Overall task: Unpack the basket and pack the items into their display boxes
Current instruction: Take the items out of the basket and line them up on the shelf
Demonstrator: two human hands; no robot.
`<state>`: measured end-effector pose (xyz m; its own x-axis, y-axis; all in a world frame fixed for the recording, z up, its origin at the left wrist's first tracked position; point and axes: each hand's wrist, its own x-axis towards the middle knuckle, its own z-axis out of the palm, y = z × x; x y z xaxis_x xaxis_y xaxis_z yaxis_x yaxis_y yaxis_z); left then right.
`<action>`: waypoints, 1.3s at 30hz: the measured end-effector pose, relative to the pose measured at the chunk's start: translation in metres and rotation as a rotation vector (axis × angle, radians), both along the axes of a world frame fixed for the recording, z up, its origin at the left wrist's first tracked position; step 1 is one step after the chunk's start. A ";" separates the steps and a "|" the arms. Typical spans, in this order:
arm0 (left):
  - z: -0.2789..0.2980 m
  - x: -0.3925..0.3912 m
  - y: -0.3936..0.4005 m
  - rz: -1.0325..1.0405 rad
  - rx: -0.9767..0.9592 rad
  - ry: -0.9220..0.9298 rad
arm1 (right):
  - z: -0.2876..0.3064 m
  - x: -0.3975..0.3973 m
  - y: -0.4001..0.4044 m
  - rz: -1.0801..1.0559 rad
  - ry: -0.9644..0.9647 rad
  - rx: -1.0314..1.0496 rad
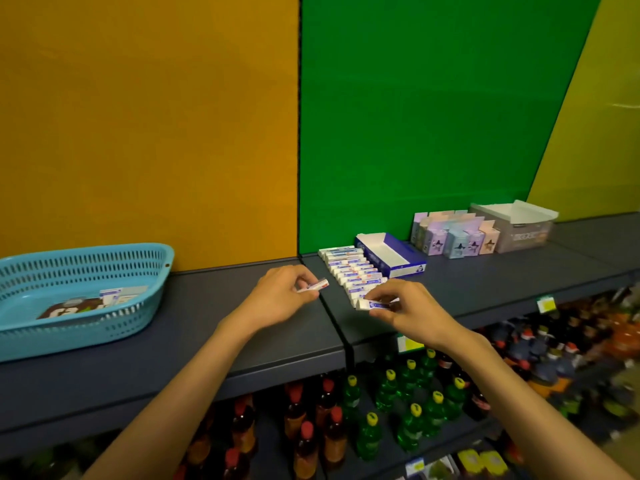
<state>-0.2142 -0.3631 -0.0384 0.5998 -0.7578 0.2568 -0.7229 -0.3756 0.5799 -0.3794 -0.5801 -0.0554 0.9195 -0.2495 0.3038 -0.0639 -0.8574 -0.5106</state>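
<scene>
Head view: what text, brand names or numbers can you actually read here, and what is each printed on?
None can be read.
Small white boxes, including those in the left hand and right hand: print blurred.
Blue display box: logo too small.
Grey display box: lettering blurred.
Pastel cartons: graphics only.
Shelf price tags: unreadable.

Bare shelf (221, 327) between basket (79, 292) and eraser row (349, 271).

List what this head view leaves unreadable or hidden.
- Print on the small white eraser in the left hand: too small.
- Floor of the blue plastic basket: near wall hides part.
- Inside of the grey cardboard display box: front wall hides it.
- Lower-shelf bottles: blurred.
</scene>
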 end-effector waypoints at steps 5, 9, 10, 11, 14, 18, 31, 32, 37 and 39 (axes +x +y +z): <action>-0.005 -0.001 -0.041 0.068 0.062 -0.065 | -0.010 0.000 -0.042 0.004 0.012 -0.066; -0.013 0.015 -0.072 0.128 0.094 -0.113 | -0.014 0.015 -0.070 -0.010 0.027 -0.131; -0.016 0.021 -0.079 0.134 0.097 -0.123 | -0.015 0.020 -0.077 -0.007 0.024 -0.141; -0.019 0.027 -0.086 0.138 0.098 -0.131 | -0.017 0.027 -0.084 -0.004 0.023 -0.154; -0.026 0.048 -0.107 0.154 0.076 -0.118 | -0.015 0.049 -0.103 0.009 0.028 -0.192; -0.035 0.075 -0.132 0.180 0.054 -0.113 | -0.007 0.084 -0.124 0.038 0.038 -0.268; -0.041 0.109 -0.189 0.268 0.189 -0.234 | -0.004 0.186 -0.171 0.082 0.053 -0.487; -0.042 0.110 -0.191 0.278 0.200 -0.233 | -0.005 0.192 -0.173 0.095 0.058 -0.495; -0.047 0.111 -0.199 0.312 0.244 -0.241 | -0.016 0.214 -0.177 0.166 0.055 -0.568; -0.050 0.112 -0.202 0.324 0.248 -0.240 | -0.020 0.220 -0.178 0.174 0.055 -0.587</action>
